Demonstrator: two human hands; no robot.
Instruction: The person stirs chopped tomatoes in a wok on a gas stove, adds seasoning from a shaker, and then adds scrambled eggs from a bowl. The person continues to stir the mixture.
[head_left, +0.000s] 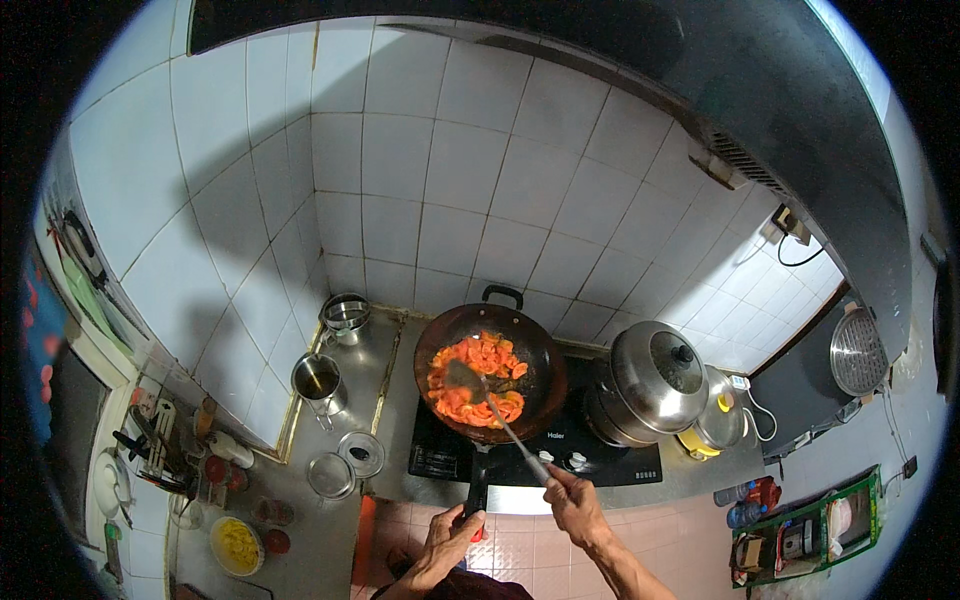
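Observation:
A dark wok (544, 375) sits over the left side of the black Haier gas hob (517, 471). Chopped tomatoes (480, 356), red-orange and soft-looking, lie in it. My left hand (448, 541) grips the wok's black handle (478, 480) near its red-tipped end. In my right hand (576, 504) is a metal spatula (510, 431), held by its grey grip. The spatula's blade rests among the tomatoes at the wok's left-centre and hides some of them. Whether the burner beneath is lit cannot be seen.
To the right stand a lidded steel steamer pot (646, 375) and a yellow electric pot (716, 420). Steel containers (318, 382) and two lids (331, 476) occupy the left counter. A bowl of yellow food (237, 546) stands nearer. The range hood (750, 90) hangs overhead.

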